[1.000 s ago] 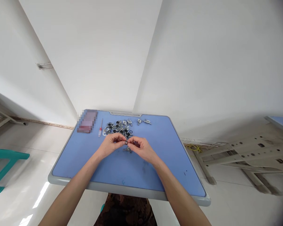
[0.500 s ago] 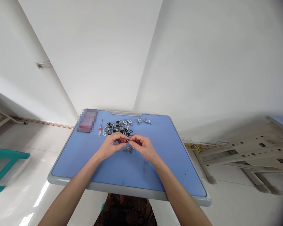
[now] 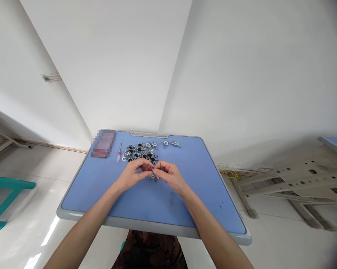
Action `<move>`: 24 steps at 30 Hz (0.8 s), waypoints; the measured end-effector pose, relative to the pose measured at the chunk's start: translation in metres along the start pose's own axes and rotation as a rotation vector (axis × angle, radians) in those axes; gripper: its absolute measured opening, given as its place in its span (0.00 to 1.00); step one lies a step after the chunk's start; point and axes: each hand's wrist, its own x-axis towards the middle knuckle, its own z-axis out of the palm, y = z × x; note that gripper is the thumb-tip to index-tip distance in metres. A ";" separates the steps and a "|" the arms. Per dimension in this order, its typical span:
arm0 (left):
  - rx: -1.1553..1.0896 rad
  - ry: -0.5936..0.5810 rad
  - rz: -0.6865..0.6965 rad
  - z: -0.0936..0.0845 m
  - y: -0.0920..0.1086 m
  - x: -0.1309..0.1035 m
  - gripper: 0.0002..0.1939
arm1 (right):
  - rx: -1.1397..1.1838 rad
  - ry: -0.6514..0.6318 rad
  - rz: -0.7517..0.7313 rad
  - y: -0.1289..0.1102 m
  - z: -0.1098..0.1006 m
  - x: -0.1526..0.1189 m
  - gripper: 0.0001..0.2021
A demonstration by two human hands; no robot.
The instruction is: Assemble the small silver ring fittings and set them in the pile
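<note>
Small dark piece (image 3: pixel 153 168) in a narrow pinch

With our left hand (image 3: pixel 133 173) and right hand (image 3: pixel 170 175) we hold it, mostly hidden, over the blue, grey-edged tabletop (image 3: pixel 129 209). Just below lies a silver metal fitting (image 3: pixel 152 179); beyond, a pile of silver-and-black metal parts (image 3: pixel 140 151); left of that, a clear-and-red-handled screwdriver (image 3: pixel 118 156).

Bright diffuse light, glare streaks on the floor (image 3: pixel 49 231), stretched edges, darkened right corners

A screwdriver (image 3: pixel 118 154) lies left of piled parts (image 3: pixel 144 156) on the desk (image 3: pixel 207 194).
</note>
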 end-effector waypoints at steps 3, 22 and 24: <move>-0.001 0.010 0.017 0.000 -0.001 0.000 0.09 | 0.041 -0.026 -0.004 0.000 -0.001 0.000 0.11; 0.148 0.095 0.140 -0.002 -0.005 0.002 0.05 | -0.026 0.010 -0.052 -0.006 -0.001 -0.001 0.11; 0.165 0.097 0.167 -0.002 -0.006 0.003 0.04 | -0.036 0.011 -0.059 -0.006 -0.001 0.000 0.11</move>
